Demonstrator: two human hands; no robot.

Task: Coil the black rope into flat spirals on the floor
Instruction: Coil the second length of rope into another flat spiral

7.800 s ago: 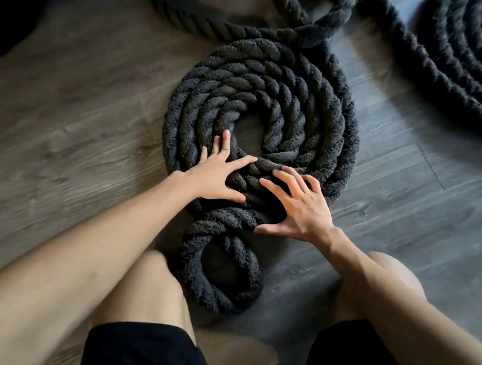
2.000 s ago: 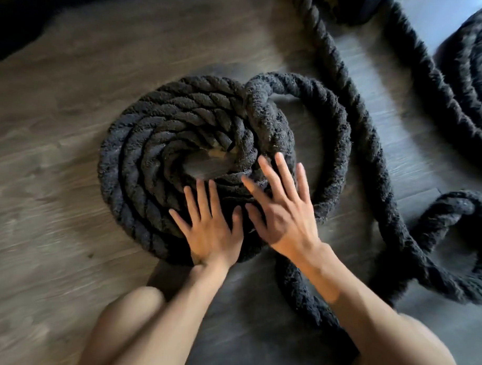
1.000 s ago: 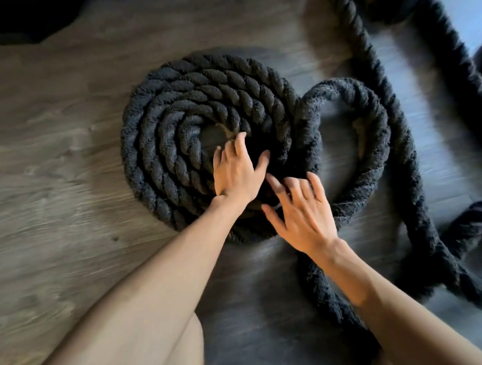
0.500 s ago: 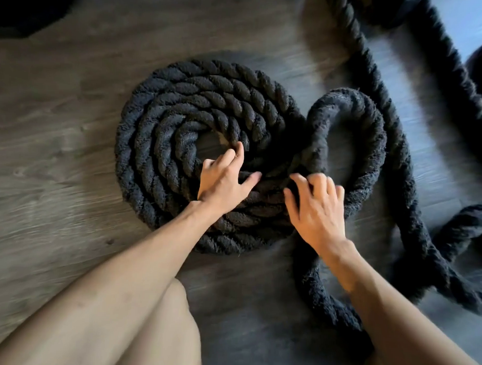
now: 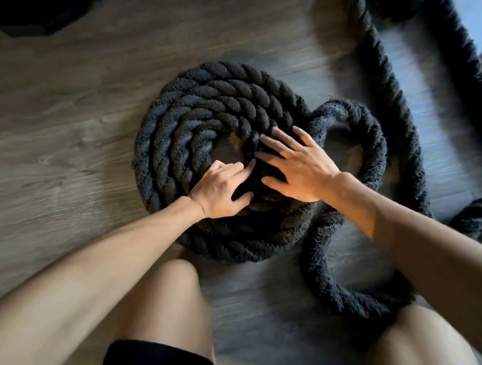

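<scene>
Lying flat on the wood floor, the black rope spiral sits at centre. Left hand rests on its near inner turns, fingers loosely bent, index extended. Right hand, fingers spread, presses the spiral's right side. Further right, a loose rope loop touches the spiral; slack trails beyond.

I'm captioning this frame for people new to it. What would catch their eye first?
A thick black rope wound into a flat coil at the centre of the wood floor. Both hands lie on its near side, left hand beside right hand. A loose loop bulges to the coil's right.
</scene>
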